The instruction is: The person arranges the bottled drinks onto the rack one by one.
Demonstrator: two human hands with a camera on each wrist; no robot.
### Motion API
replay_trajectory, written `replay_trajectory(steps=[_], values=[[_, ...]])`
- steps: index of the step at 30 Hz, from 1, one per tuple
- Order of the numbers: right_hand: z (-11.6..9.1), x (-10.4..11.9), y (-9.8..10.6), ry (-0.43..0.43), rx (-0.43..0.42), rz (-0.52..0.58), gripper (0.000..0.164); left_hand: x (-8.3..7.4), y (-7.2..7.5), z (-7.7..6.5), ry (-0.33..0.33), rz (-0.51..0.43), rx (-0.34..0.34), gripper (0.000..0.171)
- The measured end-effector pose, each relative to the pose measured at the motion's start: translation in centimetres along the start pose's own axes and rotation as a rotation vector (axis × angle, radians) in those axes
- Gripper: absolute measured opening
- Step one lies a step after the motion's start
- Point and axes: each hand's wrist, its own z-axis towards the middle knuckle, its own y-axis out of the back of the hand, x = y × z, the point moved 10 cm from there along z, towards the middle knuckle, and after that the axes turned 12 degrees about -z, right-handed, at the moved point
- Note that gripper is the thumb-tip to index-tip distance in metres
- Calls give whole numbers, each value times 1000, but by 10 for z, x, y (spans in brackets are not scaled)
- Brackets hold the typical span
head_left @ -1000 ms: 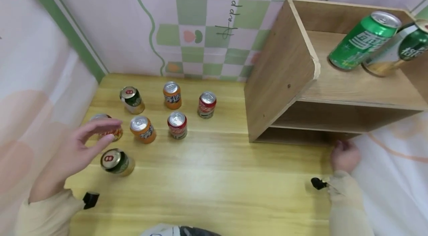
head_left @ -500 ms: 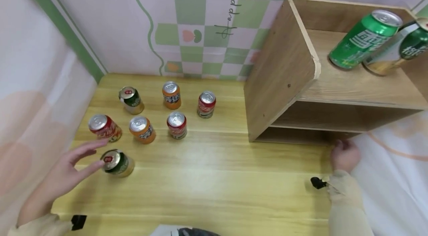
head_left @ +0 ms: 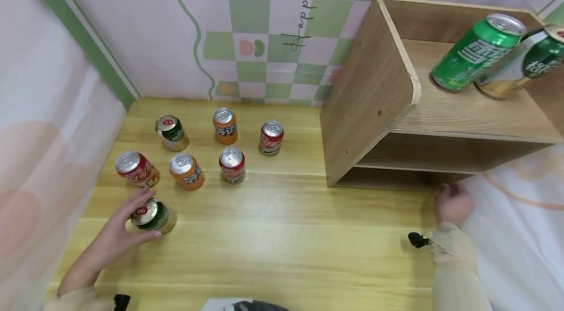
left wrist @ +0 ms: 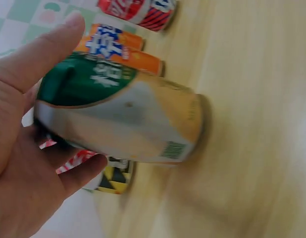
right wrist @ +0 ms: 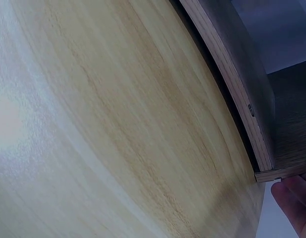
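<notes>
I'd just brought my spread left hand point(head_left: 118, 237) around the nearest can point(head_left: 159, 219), likely grasp-ready, but couldn't tell if the right hand point(head_left: 454, 205) gripped.

A can point(head_left: 155, 218) in green, pale grey and gold is seen standing upright on the left part of the tabletop point(head_left: 273, 247). White characters are printed on its green upper part, and a red tab is seen on its metallic top. A light-brown wooden shelf unit point(head_left: 363, 110), divided by horizontal boards, is placed at the right.
</notes>
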Motion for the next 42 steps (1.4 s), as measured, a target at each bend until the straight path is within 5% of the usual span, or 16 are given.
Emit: replay_trajectory(steps=[10, 28, 42], values=[[-1, 3, 2, 12, -20, 19, 38, 10, 0, -5, 42, 14, -57, 101], [-4, 5, 3, -21, 17, 5, 39, 8, 5, -2, -25, 69, -121, 90], [-6, 3, 3, -18, 34, 26, 42, 12, 5, -1, 93, 88, -121, 82]])
